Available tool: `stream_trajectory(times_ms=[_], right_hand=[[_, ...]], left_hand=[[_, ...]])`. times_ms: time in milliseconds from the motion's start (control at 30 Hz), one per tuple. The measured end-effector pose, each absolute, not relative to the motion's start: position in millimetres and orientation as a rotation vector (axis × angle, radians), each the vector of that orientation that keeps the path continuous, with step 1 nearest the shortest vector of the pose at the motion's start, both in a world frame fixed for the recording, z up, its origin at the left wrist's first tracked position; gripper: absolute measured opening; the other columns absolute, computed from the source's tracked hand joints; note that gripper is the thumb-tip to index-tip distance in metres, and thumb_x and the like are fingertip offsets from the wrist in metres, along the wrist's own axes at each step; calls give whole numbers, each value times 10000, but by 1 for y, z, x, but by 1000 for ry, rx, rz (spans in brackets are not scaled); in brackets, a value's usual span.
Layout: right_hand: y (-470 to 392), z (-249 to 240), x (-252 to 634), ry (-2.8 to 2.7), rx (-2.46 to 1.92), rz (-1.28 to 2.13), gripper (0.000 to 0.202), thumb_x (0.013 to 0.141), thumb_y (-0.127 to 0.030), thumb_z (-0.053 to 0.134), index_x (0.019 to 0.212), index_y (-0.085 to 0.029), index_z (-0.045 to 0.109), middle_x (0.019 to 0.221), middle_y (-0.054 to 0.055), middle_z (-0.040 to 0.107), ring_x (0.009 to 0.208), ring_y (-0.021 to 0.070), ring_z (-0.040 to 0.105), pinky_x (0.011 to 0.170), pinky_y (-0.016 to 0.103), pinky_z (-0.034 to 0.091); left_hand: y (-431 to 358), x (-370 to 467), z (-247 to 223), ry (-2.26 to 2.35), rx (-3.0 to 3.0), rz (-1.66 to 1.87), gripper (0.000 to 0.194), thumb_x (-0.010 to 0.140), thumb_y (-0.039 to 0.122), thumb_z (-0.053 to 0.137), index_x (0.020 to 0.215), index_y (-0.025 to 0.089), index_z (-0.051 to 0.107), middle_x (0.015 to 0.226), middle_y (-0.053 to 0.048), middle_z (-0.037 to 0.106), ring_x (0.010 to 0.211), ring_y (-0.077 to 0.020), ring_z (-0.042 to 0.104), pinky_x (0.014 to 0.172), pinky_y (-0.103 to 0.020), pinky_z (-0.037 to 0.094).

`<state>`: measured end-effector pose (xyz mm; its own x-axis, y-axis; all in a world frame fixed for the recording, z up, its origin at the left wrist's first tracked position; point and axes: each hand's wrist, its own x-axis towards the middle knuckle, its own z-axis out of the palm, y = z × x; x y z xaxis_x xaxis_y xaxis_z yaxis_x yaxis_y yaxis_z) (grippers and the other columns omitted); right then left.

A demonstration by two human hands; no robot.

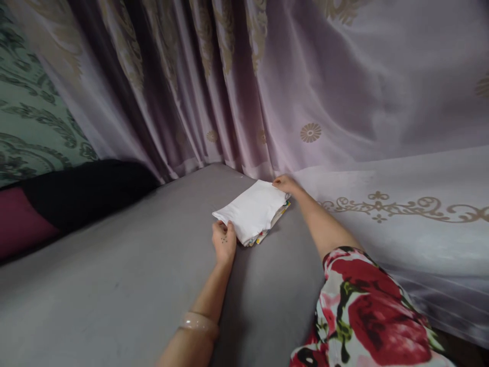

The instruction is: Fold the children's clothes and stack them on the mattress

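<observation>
A folded white cloth (254, 206) lies on top of a small stack, whose layered edges show yellow, red and green bits (280, 214) along the near right side. My left hand (224, 243) is closed at the stack's near left edge, with thumb and fingers on the white cloth. At the far right corner, my right hand (284, 184) pinches the cloth's edge, and some of its fingertips are hidden. The stack rests flat on a grey padded surface (114, 285).
Shiny mauve curtains (321, 81) with gold patterns hang right behind the stack and along the right side. A black and maroon cushion (91, 191) lies at the left, against a green patterned wall (30, 107). A floral sleeve (374, 311) covers my right upper arm.
</observation>
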<state>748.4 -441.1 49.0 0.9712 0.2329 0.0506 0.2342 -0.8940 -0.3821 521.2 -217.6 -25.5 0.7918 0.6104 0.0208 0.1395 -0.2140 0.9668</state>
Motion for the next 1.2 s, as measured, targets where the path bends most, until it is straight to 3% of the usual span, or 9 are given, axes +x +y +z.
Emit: stream_trajectory(times_ms=[267, 433, 533, 700, 900, 1067, 1200], right_hand=[[-438, 30, 728, -336, -2895, -101, 288, 939, -268, 484, 1058, -174, 730, 1108, 108, 712, 1033, 187, 631, 863, 239, 426], [-431, 39, 711, -272, -2990, -217, 323, 945, -228, 434, 1137, -141, 679, 1192, 172, 648, 1118, 258, 581, 928, 335, 410], [-417, 44, 695, -306, -3019, -288, 345, 938, -183, 404, 1187, -136, 639, 1237, 180, 608, 1174, 280, 534, 981, 375, 374], [-377, 37, 654, -638, -2977, -234, 360, 963, -305, 404, 1234, -165, 595, 1321, 135, 563, 1203, 258, 508, 1014, 361, 356], [-338, 28, 602, -727, -2932, -163, 457, 994, -390, 307, 1341, -168, 507, 1484, 148, 407, 1369, 268, 331, 1082, 447, 273], [-329, 23, 580, -672, -2942, -151, 522, 991, -416, 291, 1417, -148, 430, 1535, 177, 324, 1410, 316, 260, 1111, 520, 191], [-329, 17, 574, -668, -2923, -239, 523, 987, -424, 307, 1422, -159, 425, 1535, 163, 330, 1407, 313, 267, 1122, 516, 164]], left_hand=[[-223, 512, -13, 555, 1802, 541, 519, 880, 317, 485, 1344, 128, 350, 691, 18, 563, 646, -175, 594, 656, -284, 467], [-226, 513, -17, 450, 1882, 533, 323, 863, 312, 465, 1143, 181, 560, 614, 48, 450, 579, -145, 510, 608, -248, 413], [-226, 516, -19, 464, 1931, 549, 324, 846, 293, 477, 1117, 154, 586, 623, 37, 460, 612, -153, 511, 642, -259, 417], [-228, 517, -17, 484, 1995, 527, 349, 846, 255, 478, 1150, 124, 589, 681, -1, 539, 690, -173, 555, 715, -281, 447], [-225, 515, -13, 452, 2067, 453, 348, 830, 237, 534, 1160, 135, 582, 875, -73, 643, 855, -206, 611, 822, -316, 470], [-220, 506, -5, 401, 2073, 313, 563, 756, 288, 659, 1272, 119, 513, 1078, -139, 610, 932, -238, 617, 879, -363, 470], [-218, 494, -5, 331, 2029, 252, 682, 715, 309, 707, 1328, 130, 466, 1105, -131, 574, 920, -217, 620, 898, -363, 473]])
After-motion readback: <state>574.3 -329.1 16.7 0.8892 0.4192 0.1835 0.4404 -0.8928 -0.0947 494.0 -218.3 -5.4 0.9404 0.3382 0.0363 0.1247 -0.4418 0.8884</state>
